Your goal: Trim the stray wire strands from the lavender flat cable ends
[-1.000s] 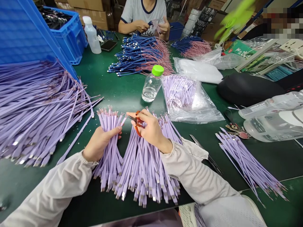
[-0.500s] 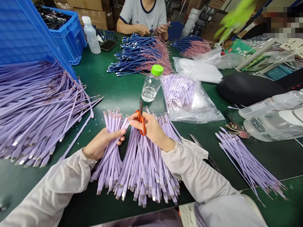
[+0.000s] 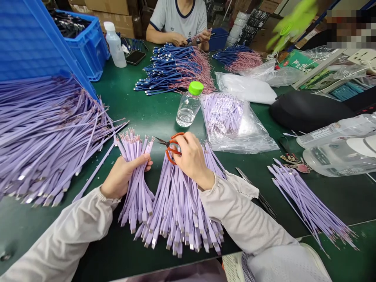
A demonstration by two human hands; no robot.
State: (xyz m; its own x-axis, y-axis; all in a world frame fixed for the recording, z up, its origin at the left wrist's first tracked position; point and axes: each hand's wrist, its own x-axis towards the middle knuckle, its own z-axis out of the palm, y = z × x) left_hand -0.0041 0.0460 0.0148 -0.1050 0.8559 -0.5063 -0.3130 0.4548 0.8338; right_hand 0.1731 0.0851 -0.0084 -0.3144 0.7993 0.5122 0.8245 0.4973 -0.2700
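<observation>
My left hand point(image 3: 126, 176) grips a bundle of lilac flat cables point(image 3: 135, 184) around its middle, with thin stripped wire ends fanning out at the top. My right hand point(image 3: 192, 160) holds orange-handled scissors point(image 3: 172, 148), fingers through the loops and blades pointing left toward the wire ends. Below my right hand lies a fanned pile of lilac cables point(image 3: 179, 207) with metal plugs toward me. A much larger heap of the same cables point(image 3: 49, 137) lies to the left, and a smaller bunch point(image 3: 305, 201) lies to the right.
A clear bag of lilac cables point(image 3: 229, 121) and a green-capped water bottle point(image 3: 190, 105) stand ahead on the green mat point(image 3: 164, 129). Beyond them, a co-worker point(image 3: 178, 19) handles a cable over a blue-cable pile point(image 3: 176, 70). A blue crate point(image 3: 85, 47) stands far left.
The scissors have turned from pointing up to pointing left, and my right hand has shifted slightly up and right. My left hand has lifted its bundle a little.
</observation>
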